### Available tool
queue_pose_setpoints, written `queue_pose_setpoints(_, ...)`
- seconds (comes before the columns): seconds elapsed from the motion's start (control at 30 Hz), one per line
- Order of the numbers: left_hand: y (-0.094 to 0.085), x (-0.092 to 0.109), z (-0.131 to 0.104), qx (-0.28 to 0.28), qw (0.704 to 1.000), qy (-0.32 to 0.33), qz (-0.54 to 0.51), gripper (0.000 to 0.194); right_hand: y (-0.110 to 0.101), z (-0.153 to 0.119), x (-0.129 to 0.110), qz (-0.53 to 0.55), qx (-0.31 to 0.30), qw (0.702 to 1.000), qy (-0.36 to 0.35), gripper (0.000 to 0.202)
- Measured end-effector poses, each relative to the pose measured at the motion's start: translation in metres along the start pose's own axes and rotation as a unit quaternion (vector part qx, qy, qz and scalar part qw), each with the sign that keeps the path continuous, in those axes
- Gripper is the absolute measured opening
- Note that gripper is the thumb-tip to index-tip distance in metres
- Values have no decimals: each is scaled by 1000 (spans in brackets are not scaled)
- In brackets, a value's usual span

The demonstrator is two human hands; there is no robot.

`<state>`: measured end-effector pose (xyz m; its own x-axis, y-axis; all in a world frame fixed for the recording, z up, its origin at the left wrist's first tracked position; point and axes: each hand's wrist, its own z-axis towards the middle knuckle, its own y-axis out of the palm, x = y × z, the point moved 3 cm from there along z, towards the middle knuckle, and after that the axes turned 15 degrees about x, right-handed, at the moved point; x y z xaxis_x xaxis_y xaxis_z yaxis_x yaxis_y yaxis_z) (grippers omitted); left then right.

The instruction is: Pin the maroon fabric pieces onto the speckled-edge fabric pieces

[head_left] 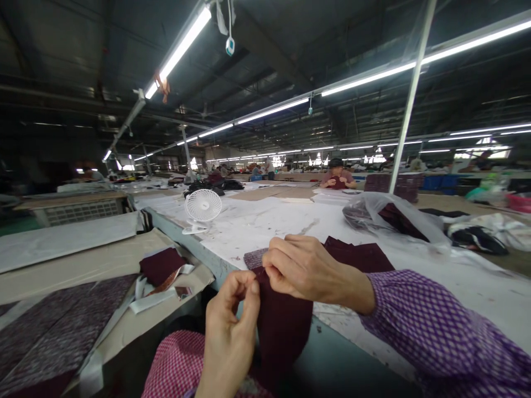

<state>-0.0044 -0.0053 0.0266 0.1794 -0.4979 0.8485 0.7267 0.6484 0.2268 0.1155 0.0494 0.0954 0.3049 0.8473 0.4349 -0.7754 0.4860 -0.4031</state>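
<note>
A dark maroon fabric piece (286,326) hangs from my two hands at the front edge of the table. My left hand (234,315) pinches the top left corner of the cloth between thumb and index finger. Close beside it, my right hand (301,268) is closed on the upper edge, its fingers curled. Any thread or small tool between the fingertips is too small to make out. Behind the hands lie a speckled grey-purple fabric piece (254,258) and more folded maroon fabric (359,255).
A small white fan (203,205) stands near the table's left edge. A clear plastic bag (415,221) with dark cloth lies at right. On a lower surface at left are speckled fabric panels (70,320) and maroon scraps (161,267). A person (337,176) works across the table.
</note>
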Motion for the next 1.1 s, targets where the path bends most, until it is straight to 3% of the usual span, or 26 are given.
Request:
queue_pose_setpoints(0.1, -2, -2, 1, -17, 997, -70, -39, 33, 0, 0, 8, 81, -44, 993, 76, 12)
queue_pose_setpoints(0.2, 0, 0, -1, -41, 995, -70, -54, 44, 0, -2, 11, 125, -73, 982, 119, 8)
queue_pose_setpoints(0.3, 5, -4, -2, -81, 991, -98, -30, 43, 2, -3, 13, 164, -93, 973, 136, 7)
queue_pose_setpoints(0.53, 1, -9, -1, -59, 979, -180, -72, 38, -1, 4, 11, 249, -66, 950, 178, 13)
queue_pose_setpoints(0.7, -4, -10, 1, -31, 985, -155, -64, 35, -12, 7, 9, 248, -20, 951, 183, 16)
queue_pose_setpoints(0.87, -4, -10, 2, -12, 995, -94, -35, 35, -13, 3, 3, 117, -23, 989, 88, 14)
queue_pose_setpoints(0.97, -3, -4, -1, 10, 998, -52, -30, 32, -11, 2, -2, 59, -26, 996, 58, 17)
queue_pose_setpoints(1.1, 0, -4, -2, -23, 999, -31, -28, 31, -11, 3, -7, 42, -26, 998, 49, 20)
